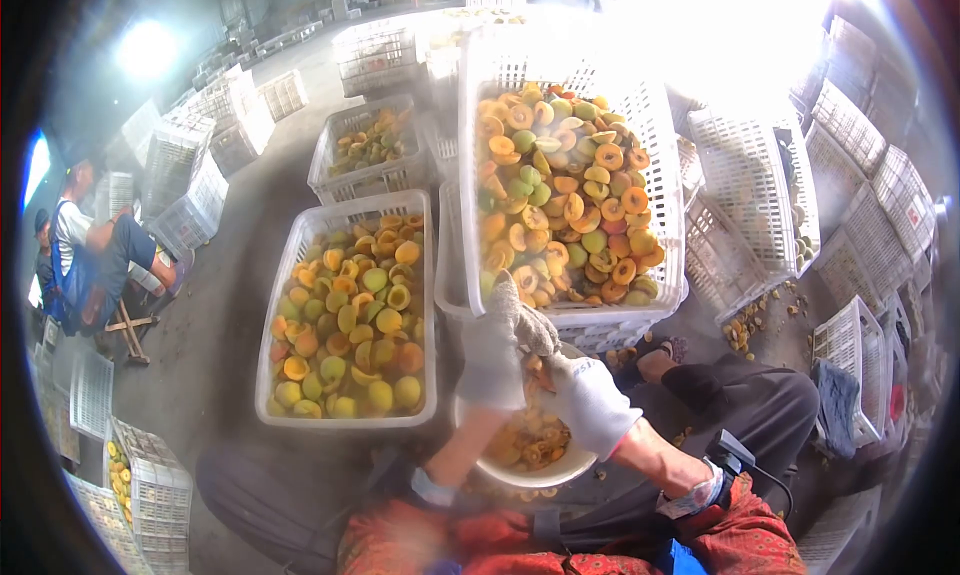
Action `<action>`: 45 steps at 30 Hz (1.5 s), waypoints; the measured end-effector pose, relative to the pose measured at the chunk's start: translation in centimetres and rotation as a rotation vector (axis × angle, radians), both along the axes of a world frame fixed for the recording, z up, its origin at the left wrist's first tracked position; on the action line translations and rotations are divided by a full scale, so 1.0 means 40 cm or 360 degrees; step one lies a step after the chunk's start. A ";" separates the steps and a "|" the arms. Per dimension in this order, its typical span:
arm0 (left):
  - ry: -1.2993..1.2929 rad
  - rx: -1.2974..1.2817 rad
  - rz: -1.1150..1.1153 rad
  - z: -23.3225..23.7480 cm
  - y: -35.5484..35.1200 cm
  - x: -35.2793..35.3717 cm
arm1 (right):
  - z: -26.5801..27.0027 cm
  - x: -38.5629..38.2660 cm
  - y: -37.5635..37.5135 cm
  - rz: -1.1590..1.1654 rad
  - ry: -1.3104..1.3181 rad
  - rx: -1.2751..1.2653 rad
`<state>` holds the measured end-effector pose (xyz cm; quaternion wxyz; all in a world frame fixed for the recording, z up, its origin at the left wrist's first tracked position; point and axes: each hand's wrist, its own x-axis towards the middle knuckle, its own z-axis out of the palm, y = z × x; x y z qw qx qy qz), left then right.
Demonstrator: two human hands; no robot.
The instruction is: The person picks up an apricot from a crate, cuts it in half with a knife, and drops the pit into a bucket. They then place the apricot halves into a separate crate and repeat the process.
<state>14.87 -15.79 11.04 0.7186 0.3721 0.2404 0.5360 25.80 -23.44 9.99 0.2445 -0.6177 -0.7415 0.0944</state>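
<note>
My left hand, in a whitish glove with soiled grey fingers, is raised over a white basin, near the large crate's front edge. My right hand, also gloved, meets it from the right above the basin. The fingers of both hands are closed and pressed together. Whatever they hold is hidden. Orange fruit pieces lie in the basin beneath. Ahead stands a tall white crate heaped with halved apricots. Left of my hands is a lower white crate of apricot halves.
A smaller crate of fruit stands farther back. Stacked and tilted crates line the right side, with fruit scraps on the floor. At far left a person sits near more crates. My knees flank the basin.
</note>
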 end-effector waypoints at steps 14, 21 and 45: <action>-0.0584 0.0137 -0.0229 -0.064 0.171 -0.153 | -0.104 0.198 -0.032 0.0865 -0.0772 -0.1452; -0.1105 -0.0915 0.0405 -0.028 0.205 -0.188 | -0.113 0.263 0.303 -0.0307 -0.0053 -0.0047; -0.1200 -0.1053 0.0001 -0.167 0.188 -0.081 | 0.057 0.190 0.201 -0.0328 0.0379 -0.0940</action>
